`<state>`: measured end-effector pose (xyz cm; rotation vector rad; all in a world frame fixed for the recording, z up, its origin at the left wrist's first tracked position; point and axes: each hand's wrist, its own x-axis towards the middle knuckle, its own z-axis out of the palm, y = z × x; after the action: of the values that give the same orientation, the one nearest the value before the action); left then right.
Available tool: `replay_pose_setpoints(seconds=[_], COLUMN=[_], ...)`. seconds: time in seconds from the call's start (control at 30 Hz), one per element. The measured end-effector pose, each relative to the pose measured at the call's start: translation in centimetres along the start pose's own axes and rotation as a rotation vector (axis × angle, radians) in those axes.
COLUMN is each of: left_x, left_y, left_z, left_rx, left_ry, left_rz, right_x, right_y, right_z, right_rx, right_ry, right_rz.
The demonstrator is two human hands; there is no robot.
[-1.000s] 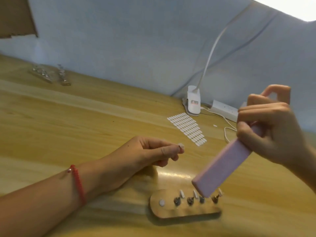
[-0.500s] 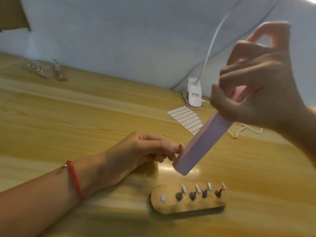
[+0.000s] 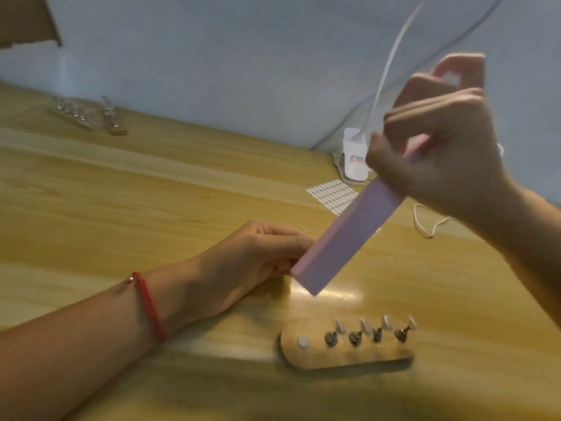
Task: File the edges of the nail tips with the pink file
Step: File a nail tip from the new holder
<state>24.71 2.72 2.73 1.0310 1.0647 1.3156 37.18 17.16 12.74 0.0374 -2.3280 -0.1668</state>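
Right hand (image 3: pixel 437 153): fingers and thumb curled round the upper end of the pink file (image 3: pixel 346 235), a full wrap, held high above the wooden holder (image 3: pixel 349 358). The file slopes down and to the left from that grip, broad face toward the camera. Its lower end hangs in the air beyond the holder's left half, clear of it.

Left hand (image 3: pixel 252 259): rests on the table (image 3: pixel 121 208) beyond and left of the holder, fingers drawn together toward the thumb, tips right at the file's lower end. The file covers the fingertips, so I cannot tell what is pinched there, or whether the file touches it. Red cord bracelet (image 3: pixel 150 308) on that wrist, left of the holder.

Holder: lies flat on the table, nearest the camera. Four nail tips (image 3: pixel 365 326) stand tilted on small metal posts (image 3: pixel 354 338) in a row along its top. One round white pad (image 3: pixel 302 341) sits at the row's left end.

Beyond the holder: sheet of white oval tabs (image 3: pixel 331 192), partly behind the file. Farther beyond, white lamp clamp (image 3: pixel 353 156). White cable (image 3: pixel 425 226) loops beyond the holder's right end. Clear trays (image 3: pixel 79 113) lie far beyond and left of the holder, blurred.
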Motion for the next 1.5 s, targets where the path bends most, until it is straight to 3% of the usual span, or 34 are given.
replay_pose_setpoints(seconds=[0.1,0.23,0.37,0.5,0.63,0.73,0.77,0.87,0.9,1.03,1.17,1.33,1.43,1.5], left_x=[0.1,0.2,0.2,0.3,0.2,0.3,0.4,0.2,0.2,0.4,0.4,0.8,0.6,0.7], left_y=[-0.1,-0.3,-0.4,-0.4,-0.3,-0.4,-0.4,-0.3,-0.3,-0.3,-0.3,-0.6,-0.6,-0.6], left_z=[0.3,0.0,0.1,0.0,0.4,0.2,0.1,0.1,0.1,0.0,0.1,-0.2,-0.1,-0.2], left_rx=[0.073,0.007,0.052,0.033,0.099,0.064,0.073,0.133,0.125,0.047,0.088,0.004,0.073,0.064], left_ry=[-0.019,0.019,-0.010,0.052,-0.006,0.044,0.041,-0.012,-0.010,0.044,-0.001,0.033,0.027,0.031], left_rz=[0.032,0.015,0.041,0.003,0.034,0.001,0.008,0.054,0.051,0.026,0.054,0.050,0.078,0.071], right_x=[-1.4,-0.1,-1.6,-0.5,-2.2,-1.4,-1.6,-3.3,-3.3,-2.3,-3.2,-1.4,-2.8,-2.8], right_y=[-1.2,0.0,-1.2,0.3,-1.0,0.6,0.4,-1.2,-0.9,1.4,-0.9,2.0,-0.8,-0.5], right_z=[1.2,0.5,1.6,0.5,1.8,0.9,1.0,1.9,1.6,0.0,1.8,-0.3,2.2,2.6], right_rx=[0.005,0.036,0.054,0.064,0.069,0.070,0.059,0.065,0.049,-0.033,0.042,-0.031,0.084,0.121], right_ry=[-0.073,-0.011,-0.092,0.006,-0.109,0.035,0.023,-0.097,-0.080,0.079,-0.135,0.080,-0.093,-0.075], right_rz=[-0.138,0.098,-0.110,0.120,-0.105,0.158,0.157,-0.117,-0.133,0.146,-0.144,0.143,-0.124,-0.087])
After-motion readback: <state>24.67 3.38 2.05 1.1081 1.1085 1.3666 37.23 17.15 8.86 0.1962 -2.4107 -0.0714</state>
